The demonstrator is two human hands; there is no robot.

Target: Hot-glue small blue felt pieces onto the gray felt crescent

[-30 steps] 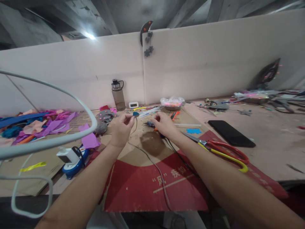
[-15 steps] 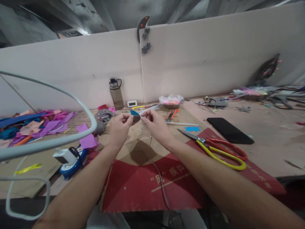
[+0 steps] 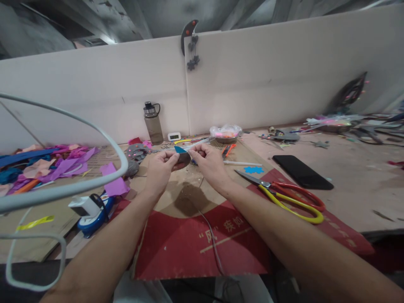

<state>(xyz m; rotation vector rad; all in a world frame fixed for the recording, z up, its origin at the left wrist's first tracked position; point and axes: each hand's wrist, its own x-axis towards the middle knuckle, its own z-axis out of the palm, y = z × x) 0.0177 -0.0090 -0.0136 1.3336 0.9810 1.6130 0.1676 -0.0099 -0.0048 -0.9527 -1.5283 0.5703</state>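
Between thumb and fingers, my left hand (image 3: 161,168) pinches a small dark grey piece (image 3: 184,159) with a rounded lower edge. A pointed blue piece (image 3: 179,150) sticks up from behind it. At the right edge of the grey piece, my right hand (image 3: 206,162) is closed in a pinch; what its fingertips hold is too small to make out. Below my hands a thin grey cord (image 3: 210,229) runs down over a cardboard sheet (image 3: 176,244) with a red printed part. A blue jagged-edged cutout (image 3: 253,170) lies to the right of my right hand.
Scissors (image 3: 284,195) with red and yellow handles and a black phone (image 3: 301,172) lie at right. An orange cutter (image 3: 229,150) rests behind my right hand. A bottle (image 3: 153,126) stands by the partition. A white tube (image 3: 104,130) arcs across the left, before coloured felt scraps (image 3: 63,166).
The grey piece has turned and shows more of its rounded face. My right hand has shifted slightly to the right. The view has moved a little.
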